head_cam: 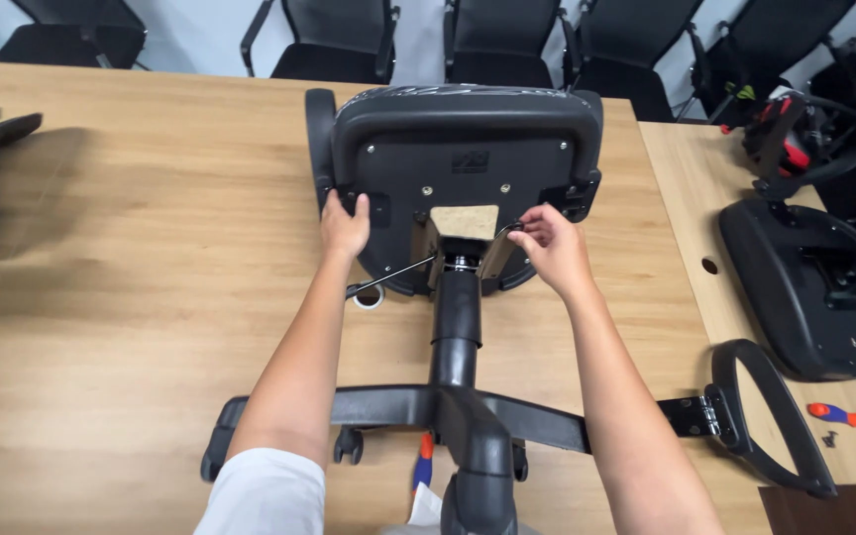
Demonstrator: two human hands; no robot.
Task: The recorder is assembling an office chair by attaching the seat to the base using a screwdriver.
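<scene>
Right hand [552, 243] pinched a small dark part, probably a lever end or knob, at the right edge of the black metal mechanism plate [463, 230] under the seat; fingers curled tight on it, what exactly it gripped was too small to tell. Left hand [345, 226] lay flat with fingers pressed against the left side of the black plastic seat underside [468, 163], bracing, not closed around anything.

To do this well, my read: the left hand should keep the seat steady while the right works the small part with short controlled motions, staying square to the plate so nothing slips toward the thin metal lever rod [393, 276] that stuck out toward the left.

The black office chair lay on its side on the light wooden table [131, 248]. Its long axis ran along the black gas-lift column [457, 327], nearly straight away from the camera: the seat pointed to the far edge, the black star base with castors [398, 406] pointed to the person.

Nearby: a loose black curved armrest [760, 416] at right and an orange-handled screwdriver [839, 415] just past it.
</scene>
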